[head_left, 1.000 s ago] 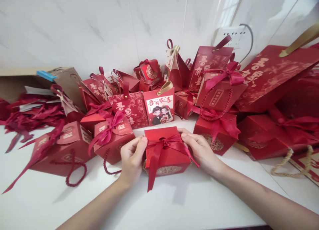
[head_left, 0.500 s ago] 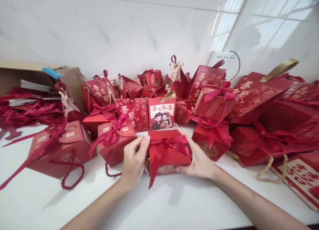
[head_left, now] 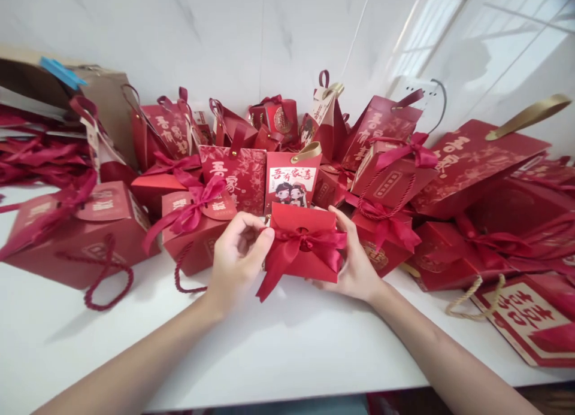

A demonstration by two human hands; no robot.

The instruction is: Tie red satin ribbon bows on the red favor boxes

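Note:
Between my two hands is a small red gift box (head_left: 302, 220), its top tilted toward me, with a dark red ribbon (head_left: 281, 256) tied in a bow across it. My left hand (head_left: 238, 262) grips its left side, thumb at the upper left edge and fingers curled. My right hand (head_left: 354, 262) holds the right side, with fingers behind and partly under the box, partly hidden. Just behind stand a red card box with a cartoon couple (head_left: 291, 187) and a patterned red box (head_left: 233, 172). Left of my left hand sits a red box with a bow and rope handle (head_left: 193, 238).
Many red gift boxes crowd the table along the tiled wall. A large red box (head_left: 81, 241) with a rope loop stands left, near a cardboard carton (head_left: 105, 103) and loose ribbons (head_left: 45, 160). At right lies a flat box with rope handle (head_left: 530, 319). A power strip (head_left: 415, 97) is behind.
The held box has tipped, so its top now faces me more and its front side is hidden. The view has shifted downward, showing the table's front edge. Both hands still hold the box.

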